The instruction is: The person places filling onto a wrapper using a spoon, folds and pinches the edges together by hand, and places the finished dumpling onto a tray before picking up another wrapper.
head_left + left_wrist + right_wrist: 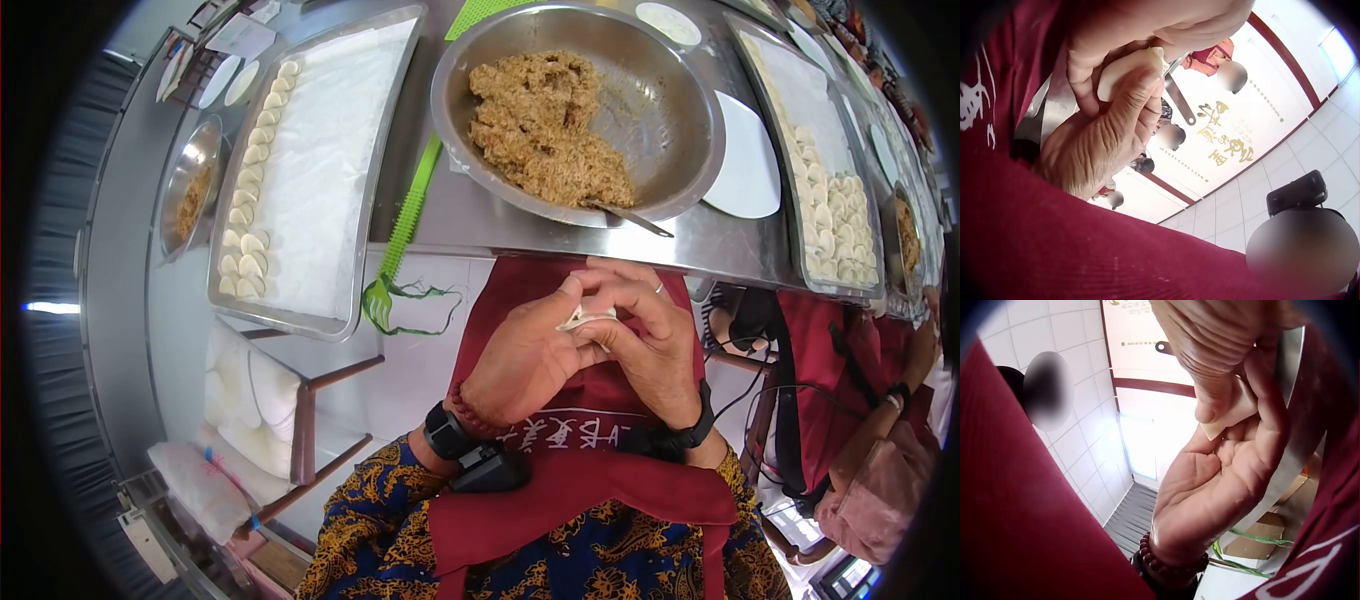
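A pale folded dumpling wrapper (pixel 587 318) is held between both hands in front of the red apron. The left hand (pixel 527 352), with a beaded bracelet at its wrist, pinches one side of it. Thumb and fingers of the right hand (pixel 652 345) grip the other side. In the left wrist view the right thumb presses on the wrapper (pixel 1124 74); the right wrist view shows the wrapper (pixel 1234 412) against the left fingers. Whatever lies inside the fold is hidden.
Beyond the hands, a steel bowl (pixel 685 185) of brown filling with a spoon (pixel 640 219) stands on the table. Trays of dumplings (pixel 247 262) flank it left and right (pixel 835 225). A green strap (pixel 410 205) hangs at the table edge. Another person sits at right.
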`<action>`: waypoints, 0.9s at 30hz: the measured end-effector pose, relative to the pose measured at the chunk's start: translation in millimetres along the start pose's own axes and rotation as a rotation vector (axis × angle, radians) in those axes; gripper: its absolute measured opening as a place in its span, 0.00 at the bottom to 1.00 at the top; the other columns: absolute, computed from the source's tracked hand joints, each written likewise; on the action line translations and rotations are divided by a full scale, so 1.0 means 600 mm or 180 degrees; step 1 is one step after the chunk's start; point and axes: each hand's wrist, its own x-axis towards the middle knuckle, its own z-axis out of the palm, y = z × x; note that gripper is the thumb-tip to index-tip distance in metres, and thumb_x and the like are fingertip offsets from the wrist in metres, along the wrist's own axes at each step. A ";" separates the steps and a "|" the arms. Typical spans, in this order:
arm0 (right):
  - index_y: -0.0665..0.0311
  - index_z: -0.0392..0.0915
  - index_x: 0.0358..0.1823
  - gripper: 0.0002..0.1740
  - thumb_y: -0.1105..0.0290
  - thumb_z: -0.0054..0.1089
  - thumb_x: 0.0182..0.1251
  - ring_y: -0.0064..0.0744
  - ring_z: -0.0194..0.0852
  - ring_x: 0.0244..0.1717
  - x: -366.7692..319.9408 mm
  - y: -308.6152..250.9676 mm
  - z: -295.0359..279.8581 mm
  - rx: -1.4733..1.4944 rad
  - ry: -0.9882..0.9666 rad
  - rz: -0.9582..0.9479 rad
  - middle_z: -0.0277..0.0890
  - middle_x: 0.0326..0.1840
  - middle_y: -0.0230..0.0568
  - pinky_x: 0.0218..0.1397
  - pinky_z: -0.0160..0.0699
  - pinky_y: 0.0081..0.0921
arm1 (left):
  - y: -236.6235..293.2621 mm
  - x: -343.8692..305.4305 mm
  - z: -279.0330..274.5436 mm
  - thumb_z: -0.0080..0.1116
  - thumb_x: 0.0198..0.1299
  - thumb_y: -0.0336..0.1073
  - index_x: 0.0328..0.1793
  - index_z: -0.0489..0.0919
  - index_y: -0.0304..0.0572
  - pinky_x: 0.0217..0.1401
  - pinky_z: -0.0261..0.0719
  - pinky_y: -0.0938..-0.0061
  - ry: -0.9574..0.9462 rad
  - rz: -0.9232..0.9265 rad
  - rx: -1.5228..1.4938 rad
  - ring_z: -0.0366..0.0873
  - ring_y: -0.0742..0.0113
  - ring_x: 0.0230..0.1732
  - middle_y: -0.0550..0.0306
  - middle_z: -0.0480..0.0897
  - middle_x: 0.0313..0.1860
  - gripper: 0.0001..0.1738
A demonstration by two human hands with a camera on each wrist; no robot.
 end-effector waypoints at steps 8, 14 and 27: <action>0.66 0.83 0.47 0.12 0.79 0.66 0.61 0.39 0.75 0.65 0.001 -0.014 0.010 0.0319 0.0206 0.0503 0.82 0.56 0.46 0.65 0.75 0.32 | 0.000 0.001 -0.004 0.38 0.81 0.49 0.70 0.68 0.35 0.72 0.72 0.57 0.0121 -0.0093 0.0261 0.75 0.62 0.65 0.49 0.75 0.65 0.26; 0.68 0.84 0.41 0.08 0.83 0.66 0.61 0.34 0.78 0.61 -0.006 0.012 0.001 0.0289 0.0090 0.0153 0.81 0.59 0.50 0.62 0.79 0.28 | 0.002 0.002 -0.003 0.28 0.81 0.57 0.72 0.64 0.36 0.74 0.70 0.55 -0.0086 -0.0097 -0.0036 0.71 0.57 0.70 0.46 0.72 0.68 0.33; 0.67 0.83 0.43 0.07 0.81 0.66 0.64 0.34 0.80 0.59 -0.004 0.017 0.000 0.0555 0.0100 0.0446 0.80 0.58 0.51 0.60 0.80 0.27 | 0.001 -0.003 -0.010 0.32 0.81 0.53 0.72 0.63 0.32 0.77 0.66 0.54 -0.0117 -0.0133 -0.0112 0.68 0.55 0.72 0.44 0.71 0.69 0.31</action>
